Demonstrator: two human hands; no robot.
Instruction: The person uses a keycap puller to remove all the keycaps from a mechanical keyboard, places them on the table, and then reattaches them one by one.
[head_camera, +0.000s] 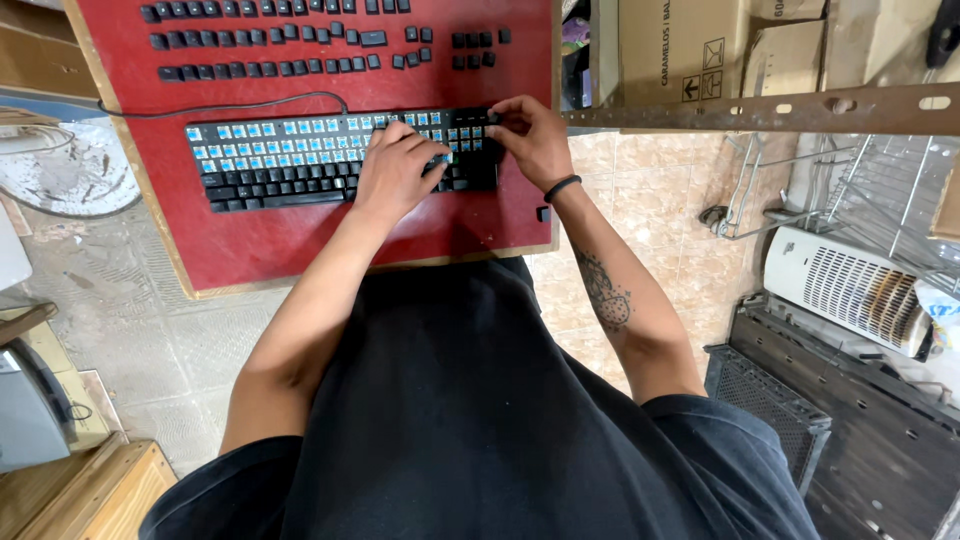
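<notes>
**A:** What are the hands doing?

**B:** Both are on the keyboard (340, 160), which lies on the red counter (300, 240) right under them. The left hand (398, 170) lies flat on the keys, fingers curled a little, holding the keyboard down. The right hand (528, 135) is at the far right end, fingertips pinched together at a key spot. I cannot tell if a cap is between them.

**B:** Many keys have no caps. You can see blue switches to the left of the hands. The bottom rows, near the left hand, have their black caps on.

**A:** Where are the other caps?

**B:** The loose caps (300, 40) sit in neat rows past the hands, higher up on the counter. One small cap (542, 213) lies alone just below the right wrist.

**A:** So which step is this?

**B:** I think it is the cap part, at the right end of the keyboard, about half done.

**A:** What does the next move need?

**B:** A small, straight push or pull on one key, with the left hand pressing so the keyboard does not slide.
</notes>
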